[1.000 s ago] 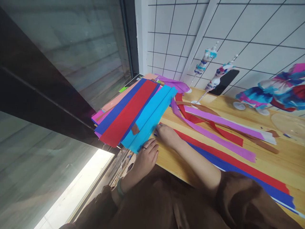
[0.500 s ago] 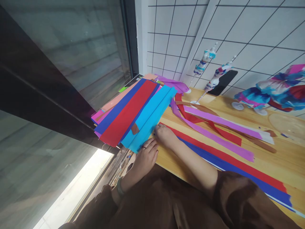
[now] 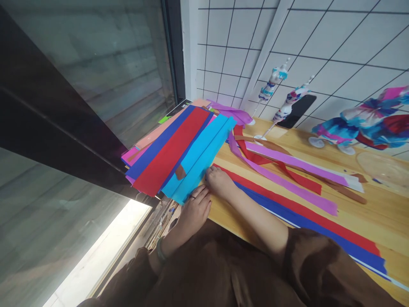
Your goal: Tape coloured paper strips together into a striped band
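Sheets of turquoise crepe paper lie on top of a stack, beside wide red crepe paper and blue crepe paper. My left hand rests at the near edge of the turquoise sheets, its fingers stretched out flat. Just to its right, my right hand is curled closed over the wooden table. Its fingertips are hidden, so whatever they hold cannot be made out. From beside that hand, a red strip and a blue strip run along the table to the right.
Purple strips, a narrower red strip and a brown strip lie loosely farther back. Small dress forms wrapped in coloured paper stand near the tiled wall, with a dark phone behind. A glass pane borders the left.
Both hands stay almost where they were, with the right a touch farther left. Things on the right side appear shifted slightly left as the view moves.
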Demonstrator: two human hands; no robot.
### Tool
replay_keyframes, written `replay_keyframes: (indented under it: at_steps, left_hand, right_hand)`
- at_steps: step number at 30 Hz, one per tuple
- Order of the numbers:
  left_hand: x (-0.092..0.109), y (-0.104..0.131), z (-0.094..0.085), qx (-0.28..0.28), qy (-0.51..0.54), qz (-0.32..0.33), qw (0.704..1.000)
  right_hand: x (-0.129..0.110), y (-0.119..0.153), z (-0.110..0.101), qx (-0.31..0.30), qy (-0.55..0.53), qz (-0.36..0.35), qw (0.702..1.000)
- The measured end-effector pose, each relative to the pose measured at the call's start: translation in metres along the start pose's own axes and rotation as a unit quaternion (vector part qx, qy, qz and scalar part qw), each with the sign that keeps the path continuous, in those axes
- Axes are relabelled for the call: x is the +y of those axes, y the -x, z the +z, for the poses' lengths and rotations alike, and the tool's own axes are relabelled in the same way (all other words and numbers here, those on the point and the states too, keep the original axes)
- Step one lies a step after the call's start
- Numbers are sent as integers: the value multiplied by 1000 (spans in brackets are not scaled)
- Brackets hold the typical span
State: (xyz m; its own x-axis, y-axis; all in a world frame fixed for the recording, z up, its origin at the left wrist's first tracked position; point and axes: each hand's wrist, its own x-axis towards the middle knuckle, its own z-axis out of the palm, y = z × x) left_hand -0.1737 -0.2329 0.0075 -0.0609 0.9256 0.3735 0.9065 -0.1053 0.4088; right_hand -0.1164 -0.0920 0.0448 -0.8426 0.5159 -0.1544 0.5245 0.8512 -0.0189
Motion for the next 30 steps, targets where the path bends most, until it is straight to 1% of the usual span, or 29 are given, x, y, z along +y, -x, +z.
replay_keyframes:
  at_steps: [5,11,17,20,27,30]
  left_hand:
    - [0,0,0,-1,2,2,1000]
    - [1,0,0,12,6,8,1000]
    - [1,-1,-1,2,6,-1,1000]
    - [1,-1,-1,4,7,-2,1000]
    - [1,-1,0,6,10,2,1000]
    - [1,-1,0,3,6,2,1000]
  right_hand:
    - [4,2,-2,-4,-3,14,1000]
    - [10,5,-1,0,-4,26,1000]
    - [1,5,-2,19,-5,34,999]
    - [-3,4,-2,19,-2,34,999]
    - [8,10,2,11,-6,36,999]
    - [9,12,2,15,-10,36,999]
